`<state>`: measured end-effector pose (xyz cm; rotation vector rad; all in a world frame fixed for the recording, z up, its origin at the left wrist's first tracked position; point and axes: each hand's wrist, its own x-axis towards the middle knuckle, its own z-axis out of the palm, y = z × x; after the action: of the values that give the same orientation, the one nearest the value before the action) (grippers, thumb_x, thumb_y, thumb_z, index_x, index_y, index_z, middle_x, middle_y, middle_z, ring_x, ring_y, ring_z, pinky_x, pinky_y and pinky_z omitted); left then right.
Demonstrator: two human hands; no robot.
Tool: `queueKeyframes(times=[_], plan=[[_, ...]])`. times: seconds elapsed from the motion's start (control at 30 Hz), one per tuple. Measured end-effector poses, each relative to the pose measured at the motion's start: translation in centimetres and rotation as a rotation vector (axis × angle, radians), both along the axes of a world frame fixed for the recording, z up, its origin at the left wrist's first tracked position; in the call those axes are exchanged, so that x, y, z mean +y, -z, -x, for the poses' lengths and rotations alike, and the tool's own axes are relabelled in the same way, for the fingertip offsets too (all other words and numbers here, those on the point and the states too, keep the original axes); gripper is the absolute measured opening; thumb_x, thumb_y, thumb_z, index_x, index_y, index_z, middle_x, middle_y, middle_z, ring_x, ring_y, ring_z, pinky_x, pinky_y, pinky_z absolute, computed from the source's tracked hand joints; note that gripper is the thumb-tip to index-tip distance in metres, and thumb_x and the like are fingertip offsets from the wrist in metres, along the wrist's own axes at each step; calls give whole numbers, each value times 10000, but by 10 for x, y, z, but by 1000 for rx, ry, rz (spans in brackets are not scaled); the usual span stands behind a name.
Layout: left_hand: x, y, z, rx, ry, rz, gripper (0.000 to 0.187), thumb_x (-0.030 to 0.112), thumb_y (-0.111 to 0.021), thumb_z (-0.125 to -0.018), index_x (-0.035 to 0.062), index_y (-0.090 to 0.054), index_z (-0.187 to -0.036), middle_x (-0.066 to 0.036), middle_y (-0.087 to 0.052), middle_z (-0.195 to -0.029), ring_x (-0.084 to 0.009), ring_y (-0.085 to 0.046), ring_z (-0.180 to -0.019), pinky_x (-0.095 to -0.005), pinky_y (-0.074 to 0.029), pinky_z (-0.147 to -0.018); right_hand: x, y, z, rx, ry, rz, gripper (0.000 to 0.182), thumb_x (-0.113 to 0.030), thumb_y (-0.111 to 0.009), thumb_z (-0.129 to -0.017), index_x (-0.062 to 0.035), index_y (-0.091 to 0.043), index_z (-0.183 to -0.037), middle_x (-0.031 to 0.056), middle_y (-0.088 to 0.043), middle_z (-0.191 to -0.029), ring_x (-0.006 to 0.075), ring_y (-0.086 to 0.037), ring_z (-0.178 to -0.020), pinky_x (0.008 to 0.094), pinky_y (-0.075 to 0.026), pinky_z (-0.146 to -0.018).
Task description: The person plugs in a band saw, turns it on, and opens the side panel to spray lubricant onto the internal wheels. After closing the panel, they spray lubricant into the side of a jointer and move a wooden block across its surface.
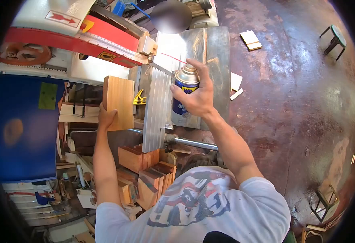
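Note:
My left hand point(108, 116) grips a wooden block point(120, 99) by its lower left edge, thumb on the broad face, beside the metal fence. Wrapped in my right hand point(198, 96) is a blue WD-40 spray can point(180, 110), upright over the saw table point(220, 52). My index finger lies on the can's nozzle, and a thin red straw point(172, 57) points from it toward the band saw's blade guide point(147, 45). Between block and can runs the ribbed aluminium fence point(155, 107). A small yellow square point(139, 97) sits just right of the block.
The band saw's red column point(108, 38) extends across the upper left. Below the fence are a steel rail point(195, 143) and stacked wood blocks point(139, 158). A blue panel point(23, 133) stands at left. On the floor lie a board point(250, 38) and a stool point(337, 36).

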<state>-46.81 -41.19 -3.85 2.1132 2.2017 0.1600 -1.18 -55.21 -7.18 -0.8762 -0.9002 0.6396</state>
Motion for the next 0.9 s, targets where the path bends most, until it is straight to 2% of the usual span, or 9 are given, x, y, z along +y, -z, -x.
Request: queueKeyframes(times=[0.13, 0.33, 0.43, 0.6, 0.8, 0.9], plan=[[4, 3, 4, 1, -21, 26, 951, 336, -769, -751, -18, -295, -1496, -339, -542, -1368, -475, -531, -1283, -490, -444, -1065, 10, 8, -5, -32, -22, 5, 713, -136, -820, -754, -62, -467, -1369, 124, -591, -1152, 201, -635, -1018, 344, -541, -903], [-2, -2, -11, 69, -109, 50, 1002, 293, -794, -751, -36, -249, -1525, -341, -525, -1397, -463, -519, -1310, -471, -438, -1082, 17, 8, -7, -51, -32, -39, 712, -152, -826, -748, -56, -477, -1361, 134, -617, -1121, 207, -650, -990, 347, -549, -884], [4, 4, 2, 19, -86, 52, 1004, 271, -800, -754, -49, -242, -1525, -338, -522, -1404, -456, -520, -1313, -463, -436, -1087, 20, 9, -6, -71, -35, -35, 705, -152, -823, -750, -51, -480, -1357, 134, -629, -1101, 210, -663, -982, 349, -556, -877], [7, 8, 9, 57, -79, 57, 1011, 278, -797, -754, -61, -238, -1525, -345, -521, -1401, -445, -527, -1310, -449, -437, -1088, 19, 12, -7, -26, -109, 1, 698, -155, -819, -753, -50, -480, -1354, 140, -633, -1096, 214, -676, -978, 355, -567, -867], [2, 1, -3, 35, -115, 67, 976, 270, -794, -746, -71, -272, -1496, -347, -549, -1362, -440, -552, -1284, -448, -453, -1065, 21, 15, -6, -96, -13, -46, 698, -156, -817, -758, -52, -468, -1354, 140, -623, -1100, 205, -676, -959, 344, -575, -852], [-2, -3, -12, 28, -123, 49, 941, 266, -793, -746, -74, -299, -1471, -345, -571, -1333, -443, -571, -1259, -451, -464, -1048, 22, 16, -7, -85, -47, -31, 693, -158, -818, -762, -55, -468, -1351, 134, -618, -1101, 198, -668, -958, 339, -575, -852]])
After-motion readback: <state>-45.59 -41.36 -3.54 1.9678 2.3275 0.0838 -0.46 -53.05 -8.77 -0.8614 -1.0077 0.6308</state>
